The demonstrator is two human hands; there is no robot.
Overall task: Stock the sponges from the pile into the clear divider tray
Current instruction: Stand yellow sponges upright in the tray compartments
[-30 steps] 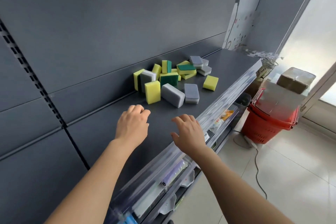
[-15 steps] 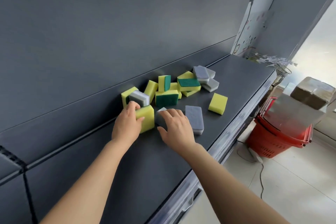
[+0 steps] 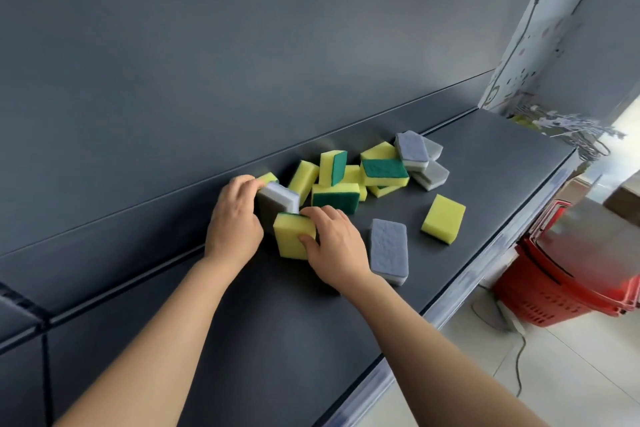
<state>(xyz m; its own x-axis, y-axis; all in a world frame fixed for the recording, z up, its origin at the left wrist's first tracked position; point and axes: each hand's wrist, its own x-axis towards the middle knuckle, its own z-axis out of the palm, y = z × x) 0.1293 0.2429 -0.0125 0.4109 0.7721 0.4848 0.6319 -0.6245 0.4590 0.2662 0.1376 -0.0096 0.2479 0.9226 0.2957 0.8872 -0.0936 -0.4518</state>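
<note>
We record the grey back panel [image 3: 242,45] of the unit across the left and upper field, with the dark shelf [image 3: 277,329] running out from its foot.

The left hand [image 3: 235,222] reaches in from the lower left. Its fingers are curled over the top of a grey-and-white sponge [image 3: 278,199], which stands on edge close to the back panel. We log this hand as grasping that sponge.

Just beside it, nearer the front, a yellow sponge with a green layer [image 3: 294,236] stands on the shelf. The right hand [image 3: 334,243] grasps it, with the thumb on the near face and the fingers over the top edge.

Behind and to the right of both hands sits the sponge pile [image 3: 349,180]. It is made up of yellow-and-green pieces, some on edge and some flat, leaning on one another. Several grey pieces lie at its right end.

A flat grey sponge [image 3: 389,250] lies just beside the right hand, apart from the pile. A lone yellow sponge [image 3: 444,218] lies further right, touching nothing. Every sponge we can see is on the shelf.

Past the shelf's front edge, at the right, red shopping baskets [image 3: 568,284] stand on the tiled floor [image 3: 571,374], partly blurred. A cable [image 3: 518,357] trails across the tiles.
</note>
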